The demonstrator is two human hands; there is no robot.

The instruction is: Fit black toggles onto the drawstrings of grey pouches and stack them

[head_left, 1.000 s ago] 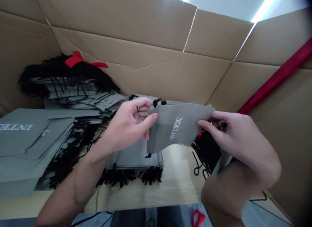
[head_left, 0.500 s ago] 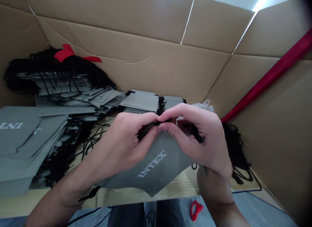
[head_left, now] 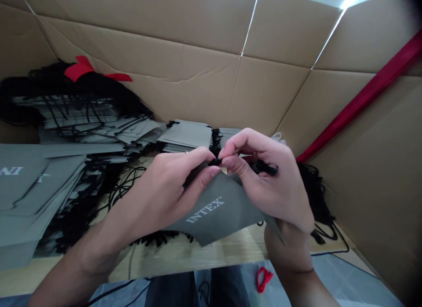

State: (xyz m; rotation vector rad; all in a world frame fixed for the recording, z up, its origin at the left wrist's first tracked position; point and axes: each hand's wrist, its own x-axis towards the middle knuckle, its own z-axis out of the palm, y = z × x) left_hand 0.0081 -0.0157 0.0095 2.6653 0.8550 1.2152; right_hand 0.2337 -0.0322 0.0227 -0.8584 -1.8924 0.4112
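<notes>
A grey fabric pouch (head_left: 217, 212) printed INTEX hangs between my hands above the wooden table (head_left: 204, 254). My left hand (head_left: 171, 188) pinches its top edge with thumb and forefinger. My right hand (head_left: 267, 184) meets it fingertip to fingertip, pinching the pouch's black drawstring (head_left: 216, 161). A black cord end (head_left: 267, 168) lies across my right fingers. Both hands are closed.
Stacks of grey pouches (head_left: 189, 135) with black cords lie behind my hands and at the left (head_left: 29, 184). A black cord heap with a red ribbon (head_left: 81, 69) sits back left. Cardboard walls (head_left: 184, 78) enclose the table. A red bar (head_left: 359, 98) runs up the right. A red loop (head_left: 263, 277) lies below.
A second ago my hands held the pouch stretched wide between them. They have come together at its top edge, and the pouch now hangs lower, below my fingers.
</notes>
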